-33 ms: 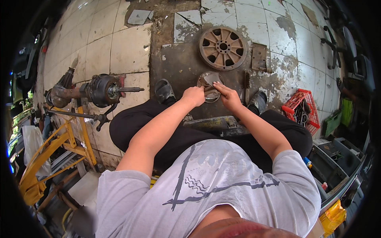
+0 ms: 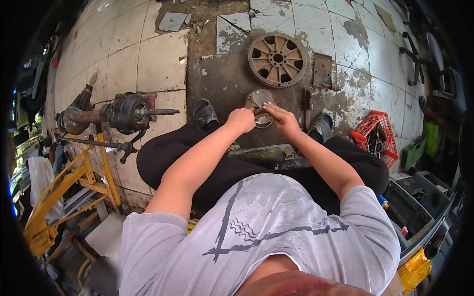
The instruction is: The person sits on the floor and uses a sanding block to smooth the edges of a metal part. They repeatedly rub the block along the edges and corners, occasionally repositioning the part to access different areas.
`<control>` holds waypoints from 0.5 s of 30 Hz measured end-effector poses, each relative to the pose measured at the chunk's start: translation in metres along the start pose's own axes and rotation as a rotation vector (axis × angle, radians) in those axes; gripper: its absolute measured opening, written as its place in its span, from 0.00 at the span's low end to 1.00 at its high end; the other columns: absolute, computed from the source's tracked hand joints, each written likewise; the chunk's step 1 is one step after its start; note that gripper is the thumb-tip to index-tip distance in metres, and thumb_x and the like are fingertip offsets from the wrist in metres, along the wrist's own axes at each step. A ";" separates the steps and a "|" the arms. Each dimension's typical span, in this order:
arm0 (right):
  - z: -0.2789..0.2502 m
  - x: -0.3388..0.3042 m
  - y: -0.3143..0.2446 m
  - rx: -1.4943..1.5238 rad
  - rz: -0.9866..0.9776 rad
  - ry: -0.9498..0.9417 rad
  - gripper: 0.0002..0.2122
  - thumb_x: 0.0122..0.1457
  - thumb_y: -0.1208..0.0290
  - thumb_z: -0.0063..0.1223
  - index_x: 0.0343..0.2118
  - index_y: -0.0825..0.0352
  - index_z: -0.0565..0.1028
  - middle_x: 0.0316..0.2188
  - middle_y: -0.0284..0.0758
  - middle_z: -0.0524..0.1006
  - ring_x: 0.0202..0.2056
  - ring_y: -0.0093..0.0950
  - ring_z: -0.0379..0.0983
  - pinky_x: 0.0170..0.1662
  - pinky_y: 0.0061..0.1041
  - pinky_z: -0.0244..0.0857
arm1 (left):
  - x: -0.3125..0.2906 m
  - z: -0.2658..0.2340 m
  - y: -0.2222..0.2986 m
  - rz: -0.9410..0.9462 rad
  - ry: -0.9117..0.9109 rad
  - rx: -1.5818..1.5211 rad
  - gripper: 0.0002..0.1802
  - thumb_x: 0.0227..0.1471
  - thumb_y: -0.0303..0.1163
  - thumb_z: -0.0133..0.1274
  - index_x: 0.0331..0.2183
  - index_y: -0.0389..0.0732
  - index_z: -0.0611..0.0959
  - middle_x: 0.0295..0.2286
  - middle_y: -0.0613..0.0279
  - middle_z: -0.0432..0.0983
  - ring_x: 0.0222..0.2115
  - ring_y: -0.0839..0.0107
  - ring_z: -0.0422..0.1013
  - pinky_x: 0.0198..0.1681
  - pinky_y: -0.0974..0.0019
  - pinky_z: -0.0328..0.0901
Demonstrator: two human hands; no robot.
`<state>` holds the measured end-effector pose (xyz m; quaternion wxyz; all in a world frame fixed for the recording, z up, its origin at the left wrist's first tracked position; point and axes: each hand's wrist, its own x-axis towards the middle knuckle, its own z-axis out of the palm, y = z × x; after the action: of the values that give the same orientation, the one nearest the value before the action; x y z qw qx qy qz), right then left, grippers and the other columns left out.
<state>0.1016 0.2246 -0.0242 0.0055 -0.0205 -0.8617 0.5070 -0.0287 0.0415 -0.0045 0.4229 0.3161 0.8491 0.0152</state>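
Observation:
Between my feet, a round metal part [image 2: 265, 121] with a shiny rim lies on the dark floor patch. Over it is a scraper [image 2: 259, 98] with a flat grey blade, its far edge on the round part. My left hand [image 2: 242, 120] is closed at the near left of the part, around what looks like the scraper's handle; the fingers largely cover it. My right hand [image 2: 283, 120] comes in from the other side, its fingers stretched out and their tips resting on or beside the blade. Just beyond sits a rusty toothed flywheel [image 2: 273, 74].
A rusty plate [image 2: 323, 70] lies right of the flywheel. At left, an axle-like assembly [image 2: 129, 113] rests on a yellow stand [image 2: 106, 170]. A red basket [image 2: 363, 129] with tools stands at right, near a grey toolbox [image 2: 410, 204]. Broken tiles [image 2: 173, 21] lie farther off.
The scraper's blade and my right fingertips have shifted slightly to the left over the round part. My left hand stays almost where it was.

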 end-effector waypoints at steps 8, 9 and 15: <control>0.002 0.000 0.005 -0.025 -0.056 0.002 0.29 0.57 0.92 0.52 0.62 0.63 0.81 0.64 0.41 0.80 0.68 0.41 0.74 0.70 0.39 0.70 | 0.008 0.014 -0.010 0.018 0.040 -0.007 0.23 0.61 0.36 0.51 0.56 0.41 0.84 0.46 0.43 0.87 0.49 0.47 0.83 0.53 0.45 0.77; 0.000 0.004 -0.008 -0.033 -0.130 0.008 0.29 0.57 0.92 0.52 0.62 0.63 0.81 0.64 0.41 0.80 0.68 0.41 0.73 0.69 0.39 0.70 | 0.010 0.013 -0.013 0.033 0.028 -0.040 0.23 0.61 0.36 0.51 0.56 0.41 0.84 0.46 0.42 0.87 0.48 0.46 0.83 0.53 0.44 0.77; 0.003 -0.002 0.005 -0.047 0.019 0.026 0.27 0.58 0.91 0.52 0.60 0.64 0.82 0.62 0.41 0.81 0.67 0.42 0.75 0.70 0.41 0.71 | 0.012 0.018 -0.009 0.005 0.001 0.036 0.22 0.64 0.40 0.50 0.56 0.45 0.83 0.47 0.49 0.87 0.49 0.48 0.83 0.52 0.46 0.77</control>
<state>0.1036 0.2243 -0.0303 0.0114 -0.0353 -0.8729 0.4866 -0.0253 0.0366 -0.0268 0.4165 0.3257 0.8488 0.0012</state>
